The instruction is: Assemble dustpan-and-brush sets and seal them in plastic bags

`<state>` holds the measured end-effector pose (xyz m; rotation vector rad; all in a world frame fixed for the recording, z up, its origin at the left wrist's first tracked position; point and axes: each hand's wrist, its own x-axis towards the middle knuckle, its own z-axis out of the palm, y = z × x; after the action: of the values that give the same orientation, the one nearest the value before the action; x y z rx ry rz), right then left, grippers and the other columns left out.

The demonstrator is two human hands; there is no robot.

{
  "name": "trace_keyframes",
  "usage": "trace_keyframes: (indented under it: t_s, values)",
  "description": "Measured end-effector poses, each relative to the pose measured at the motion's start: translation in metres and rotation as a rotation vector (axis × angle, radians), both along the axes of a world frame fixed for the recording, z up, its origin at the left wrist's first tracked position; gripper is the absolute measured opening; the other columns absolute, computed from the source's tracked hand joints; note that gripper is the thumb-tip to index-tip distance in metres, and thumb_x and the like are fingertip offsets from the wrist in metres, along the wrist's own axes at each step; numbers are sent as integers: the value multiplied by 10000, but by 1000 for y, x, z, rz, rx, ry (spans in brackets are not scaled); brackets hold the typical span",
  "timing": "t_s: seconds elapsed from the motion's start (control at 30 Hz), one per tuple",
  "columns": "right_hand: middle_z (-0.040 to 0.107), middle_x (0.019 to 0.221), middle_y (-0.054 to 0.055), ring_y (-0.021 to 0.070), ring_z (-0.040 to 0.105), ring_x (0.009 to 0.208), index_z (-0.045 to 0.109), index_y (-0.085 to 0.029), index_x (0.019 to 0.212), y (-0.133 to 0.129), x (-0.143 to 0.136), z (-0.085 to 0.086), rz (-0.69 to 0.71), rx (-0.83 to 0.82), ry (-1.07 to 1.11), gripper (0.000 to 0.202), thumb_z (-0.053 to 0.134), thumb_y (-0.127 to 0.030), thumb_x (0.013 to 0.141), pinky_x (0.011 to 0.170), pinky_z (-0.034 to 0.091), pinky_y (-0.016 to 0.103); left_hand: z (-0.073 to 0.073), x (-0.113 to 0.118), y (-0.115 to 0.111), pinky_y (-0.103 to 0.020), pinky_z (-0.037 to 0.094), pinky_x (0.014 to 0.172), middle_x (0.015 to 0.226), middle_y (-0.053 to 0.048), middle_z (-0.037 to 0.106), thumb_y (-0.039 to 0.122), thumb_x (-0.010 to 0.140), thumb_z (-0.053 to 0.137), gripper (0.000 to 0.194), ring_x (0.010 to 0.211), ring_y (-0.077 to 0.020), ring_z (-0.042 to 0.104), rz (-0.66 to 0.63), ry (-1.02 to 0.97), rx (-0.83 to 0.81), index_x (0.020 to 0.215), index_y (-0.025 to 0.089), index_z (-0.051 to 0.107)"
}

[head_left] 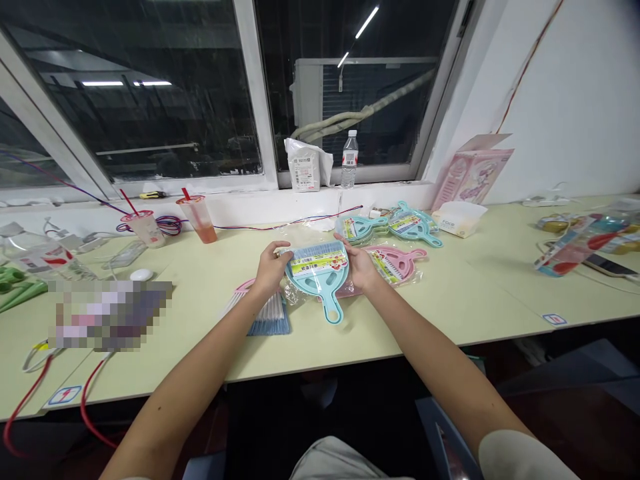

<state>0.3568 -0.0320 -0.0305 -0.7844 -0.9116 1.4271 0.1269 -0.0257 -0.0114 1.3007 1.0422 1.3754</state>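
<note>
Between my hands is a turquoise dustpan (320,287) with a blue-bristled brush (317,251) and a printed label laid in it. My left hand (271,268) grips its left edge, thumb on top. Along the right edge, my right hand (361,267) is closed on it, fingers partly hidden. The round-ended handle points toward me. Under my left forearm lie loose brushes (270,323) with white and blue bristles. Beyond my right hand sits a pink dustpan set (395,263) in clear plastic. Farther back are stacked turquoise dustpan sets (415,225).
Two drink cups with red straws (200,220) stand at the back left. A water bottle (349,160) and a white packet (304,167) are on the window sill. At right are a pink box (473,177), a tissue pack (460,219) and a phone (609,265). Red cables (87,400) hang at the left edge.
</note>
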Motion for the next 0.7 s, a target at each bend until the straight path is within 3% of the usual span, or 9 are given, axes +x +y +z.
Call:
trace_keyframes:
  t_s: [0.1,0.2,0.3,0.43,0.5,0.6,0.7]
  values:
    - [731,826,57,283,696,766,659,-237,1011,5,1,-3,-26,-82,-34,395,674,-543,763,657,559,418,-4,1,2,-226,444,465,638,33,591,284,712,761,387,515,-147,606,4,-44,-26,1070,204,634]
    - [705,785,62,251,679,713,627,-235,974,8,5,-2,-210,-140,-46,393,617,-597,820,605,540,364,-6,2,5,-223,456,467,661,28,604,305,715,757,364,531,-143,615,28,-108,-61,1032,203,611]
    - [700,842,53,208,677,698,580,-246,971,10,14,2,-406,-121,-113,334,622,-551,842,594,537,317,-6,-1,7,-220,477,483,724,14,629,363,728,782,378,571,-139,636,61,-172,-57,1005,200,582]
    - [692,893,26,170,668,676,557,-235,978,9,28,10,-529,-66,-397,298,633,-486,836,560,502,268,-7,-3,9,-247,538,539,798,4,639,461,753,804,455,658,-151,677,75,-245,19,1025,208,542]
    - [703,919,33,169,671,731,588,-219,978,4,31,15,-510,11,-611,311,623,-498,845,605,496,261,-9,-3,11,-262,564,570,834,1,640,492,760,803,476,695,-150,686,66,-270,53,1027,213,525]
    - [729,986,56,196,668,862,666,-201,952,-12,27,24,-368,166,-997,341,664,-519,830,726,493,280,-12,-2,11,-275,586,600,846,11,623,505,763,803,488,723,-147,689,50,-289,80,1031,221,510]
    - [738,1078,94,230,659,947,722,-191,900,-31,18,37,-276,249,-1373,273,657,-454,861,785,462,303,-15,2,10,-288,601,613,815,34,590,499,754,811,499,733,-150,690,28,-276,94,1040,231,502]
